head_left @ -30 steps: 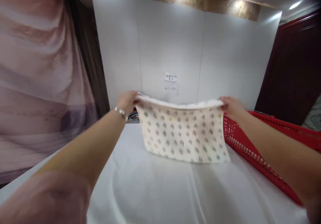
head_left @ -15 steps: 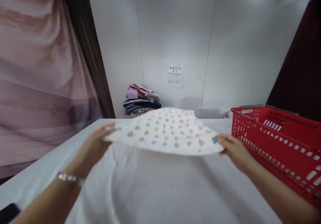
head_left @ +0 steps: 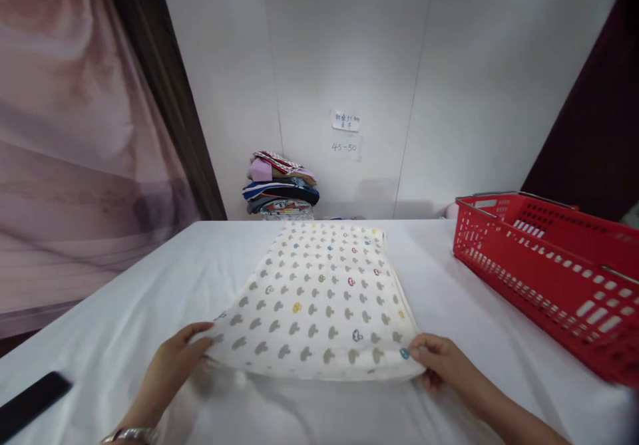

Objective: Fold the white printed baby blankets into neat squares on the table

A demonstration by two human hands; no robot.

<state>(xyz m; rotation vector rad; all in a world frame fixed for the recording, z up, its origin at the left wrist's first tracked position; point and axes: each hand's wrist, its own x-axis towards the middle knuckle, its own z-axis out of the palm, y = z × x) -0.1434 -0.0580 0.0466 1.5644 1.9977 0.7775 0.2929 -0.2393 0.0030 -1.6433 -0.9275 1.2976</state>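
A white cloth (head_left: 314, 292) printed with grey and coloured mushroom shapes lies spread over the table, its far end near the back edge. Its near edge is lifted slightly and sags a little between my hands. My left hand (head_left: 182, 355) pinches the near left corner, a bracelet on the wrist. At the near right corner, beside a blue mushroom print, my right hand (head_left: 439, 362) grips the cloth between thumb and fingers. Layers show along the cloth's right side, so it appears doubled.
A white sheet covers the table (head_left: 479, 338). On the right stands a red plastic basket (head_left: 539, 265) with metal handles. Folded clothes (head_left: 282, 189) are stacked at the back by the wall. A black flat object (head_left: 32, 402) lies at the near left. A pink curtain (head_left: 74, 165) hangs left.
The cloth was held up in the air, then swung out and lowered; it now lies on the table. Both hands have come down and closer, keeping hold of its corners.
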